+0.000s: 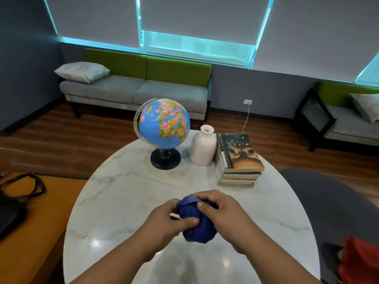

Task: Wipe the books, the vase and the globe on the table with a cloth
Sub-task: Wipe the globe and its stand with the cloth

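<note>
In the head view we look down on the round marble tabletop (pixel 123 191), and both hands are working at its 6 o'clock edge, close to us. The left hand (pixel 164 221) and the right hand (pixel 227 214) are both wrapped round the blue cloth (pixel 196 227). Their fingers are curled and their thumbs press into the fabric, which is bunched into a wad between them. Whether the wad rests on the marble or hangs just above it, we cannot tell.

Across the tabletop, nothing is being touched. The globe (pixel 164 121) stands on its black base at about 11 o'clock. The white vase (pixel 203 148) is upright just beside it at 12 o'clock. The stack of books (pixel 239 158) lies at 1 o'clock, spines turned toward the vase and so close to it that they may be touching. All three are well apart from the hands.

We read this as the getting-ready step: the cloth is being gathered into a pad, and no wiping has begun. The next move, as we judge it, calls for one hand to take the cloth alone and reach out to the far side, leaving the other free to steady things. That support looks important, since the globe can likely spin on its axis and the vase could tip under a sideways push. The flat top cover of the books seems the easiest start.
</note>
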